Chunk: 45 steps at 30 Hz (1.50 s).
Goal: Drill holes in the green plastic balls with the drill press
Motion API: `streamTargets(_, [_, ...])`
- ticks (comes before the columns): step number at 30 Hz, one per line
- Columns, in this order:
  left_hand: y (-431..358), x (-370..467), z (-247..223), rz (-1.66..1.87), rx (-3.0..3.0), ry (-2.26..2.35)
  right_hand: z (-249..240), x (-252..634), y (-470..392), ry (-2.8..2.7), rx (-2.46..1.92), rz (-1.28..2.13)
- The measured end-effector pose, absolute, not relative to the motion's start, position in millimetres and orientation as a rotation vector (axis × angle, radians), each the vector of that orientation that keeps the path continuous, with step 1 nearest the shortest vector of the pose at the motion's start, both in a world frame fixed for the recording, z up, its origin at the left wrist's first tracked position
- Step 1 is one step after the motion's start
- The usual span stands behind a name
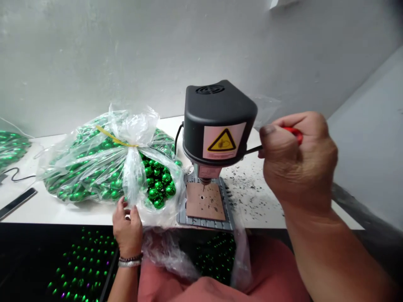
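My right hand (297, 161) is closed round the red-ended lever (292, 133) at the right side of a black bench drill (218, 121). Beneath the drill bit lies a brown square plate (206, 202) with a small hole, resting on the grey slotted base (228, 209). My left hand (127, 224) is at the front edge of the table, its fingers apart and bent, by the knotted clear plastic bag (134, 172). Shiny green balls (159, 184) show through an opening in the bag. Nothing can be seen held in my left hand.
Dark shavings (252, 188) are scattered right of the drill. A phone-like dark object (18, 203) and another bag of green balls (11, 147) lie at the left. Below the table, more green balls (83, 268) sit in a dark container. Clear plastic hangs over my lap.
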<state>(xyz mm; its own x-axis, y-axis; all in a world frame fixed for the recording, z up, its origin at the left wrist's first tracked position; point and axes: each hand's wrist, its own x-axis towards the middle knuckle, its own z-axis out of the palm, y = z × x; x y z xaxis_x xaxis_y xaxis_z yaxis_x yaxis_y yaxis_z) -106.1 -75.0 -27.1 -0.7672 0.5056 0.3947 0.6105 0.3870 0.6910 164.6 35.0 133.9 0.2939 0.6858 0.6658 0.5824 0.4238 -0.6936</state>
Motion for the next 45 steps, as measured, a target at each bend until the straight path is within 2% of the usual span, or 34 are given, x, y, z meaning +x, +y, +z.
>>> streamTargets(3, [-78, -89, -13, -1.214, -1.223, -2.182, 133, 164, 35, -1.367, -1.216, 0.103])
streamTargets(6, [-55, -70, 1, -1.131, -1.705, -2.025, 132, 164, 33, -1.373, -1.212, 0.103])
streamTargets(8, [-36, -63, 2, -0.888, -1.921, -2.038, 132, 165, 32, -1.377, -1.23, 0.099])
streamTargets(11, [-18, -60, -9, -0.579, -1.936, -2.158, 132, 166, 31, -1.375, -1.272, 0.093])
streamTargets(15, [-14, -67, -24, -0.529, -1.978, -2.203, 132, 167, 31, -1.372, -1.283, 0.092])
streamTargets(17, [-15, -70, -22, -0.719, -1.982, -2.223, 132, 167, 32, -1.363, -1.278, 0.09])
streamTargets(19, [-16, -71, -12, -1.073, -1.888, -2.264, 132, 167, 32, -1.358, -1.278, 0.096])
streamTargets(23, [-23, -56, 17, -2.136, -1.698, -2.566, 132, 166, 31, -1.357, -1.252, 0.084])
streamTargets(28, [-30, -21, 21, -2.847, -1.639, -2.715, 131, 166, 29, -1.379, -1.172, 0.078])
streamTargets(30, [-27, -13, 13, -2.949, -1.497, -2.811, 131, 167, 28, -1.404, -1.151, 0.072])
streamTargets(34, [-15, -10, -2, -2.28, -1.801, -2.983, 129, 170, 27, -1.453, -1.118, 0.051])
streamTargets(38, [-6, -9, -5, -1.598, -2.13, -2.911, 129, 173, 28, -1.521, -1.14, 0.056])
streamTargets(41, [-3, -5, -3, -1.334, -2.221, -2.776, 130, 174, 27, -1.567, -1.168, 0.019])
streamTargets(45, [-3, -1, 2, -1.176, -2.344, -2.677, 130, 175, 27, -1.601, -1.18, -0.004])
